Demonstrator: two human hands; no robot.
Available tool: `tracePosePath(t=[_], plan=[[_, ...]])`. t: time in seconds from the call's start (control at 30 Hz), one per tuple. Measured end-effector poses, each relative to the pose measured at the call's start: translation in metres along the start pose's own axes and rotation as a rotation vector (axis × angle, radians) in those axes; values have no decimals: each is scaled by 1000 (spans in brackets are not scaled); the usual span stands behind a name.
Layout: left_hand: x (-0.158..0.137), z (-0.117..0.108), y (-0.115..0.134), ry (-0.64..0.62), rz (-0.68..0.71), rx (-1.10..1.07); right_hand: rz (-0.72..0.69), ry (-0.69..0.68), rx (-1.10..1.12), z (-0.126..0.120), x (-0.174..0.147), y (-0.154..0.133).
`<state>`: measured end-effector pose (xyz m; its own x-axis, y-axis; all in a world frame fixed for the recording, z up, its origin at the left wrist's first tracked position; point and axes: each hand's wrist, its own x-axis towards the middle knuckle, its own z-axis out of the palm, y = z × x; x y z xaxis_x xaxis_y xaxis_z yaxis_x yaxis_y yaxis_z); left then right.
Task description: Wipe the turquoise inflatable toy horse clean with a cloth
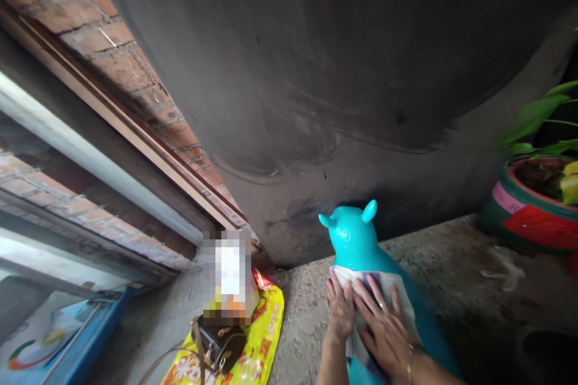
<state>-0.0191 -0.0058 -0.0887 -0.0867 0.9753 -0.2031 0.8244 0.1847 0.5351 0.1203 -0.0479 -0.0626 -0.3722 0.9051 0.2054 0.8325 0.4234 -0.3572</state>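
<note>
A shiny turquoise animal figure (354,239) with two small ears, perhaps an inflatable toy, stands on the concrete floor in front of me. Over its back lies a white cloth (401,286) with purple patches. My left hand (341,305) rests flat on the cloth's left edge, fingers extended. Beside it my right hand (383,328), with a ring on one finger and a bracelet at the wrist, presses flat on the cloth's middle, fingers spread. The lower part of the figure is hidden by my arms and the cloth.
A dark wall (316,72) rises behind the figure. To the right stands a potted plant (537,198). On the left, a brown bag (226,337) sits on a yellow printed sack (271,319), beside a blurred-out item. A blue-framed object (108,331) stands further left.
</note>
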Motion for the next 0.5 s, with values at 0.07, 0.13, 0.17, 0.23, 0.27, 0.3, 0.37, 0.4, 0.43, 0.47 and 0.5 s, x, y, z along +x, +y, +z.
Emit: tracePosePath(t=[0.07,0.13,0.17,0.23,0.27,0.3,0.37,0.4,0.43,0.47,0.5], plan=[[18,-6,-4,-36,20,-55,-24,-23,28,-5,22,-5],[17,-4,-5,-29,19,-90,-56,-57,36,-11,25,-6],[7,0,-5,-21,16,-103,-77,-85,37,-15,19,-3],[-25,14,-4,10,-7,-118,-120,-166,35,-22,-10,5],[-45,23,-3,32,-44,-119,-138,-205,27,-24,-30,11],[-66,31,-2,55,-87,-116,-153,-235,13,-26,-52,18],[-101,43,3,30,-166,-77,-165,-250,-35,-27,-93,30],[-113,46,6,14,-187,-55,-159,-242,-60,-26,-108,34],[-120,46,9,-2,-201,-40,-148,-234,-78,-26,-118,36],[-123,44,12,-8,-209,-43,-130,-231,-86,-25,-122,35],[-120,40,14,-7,-220,-67,-108,-233,-83,-23,-120,32]])
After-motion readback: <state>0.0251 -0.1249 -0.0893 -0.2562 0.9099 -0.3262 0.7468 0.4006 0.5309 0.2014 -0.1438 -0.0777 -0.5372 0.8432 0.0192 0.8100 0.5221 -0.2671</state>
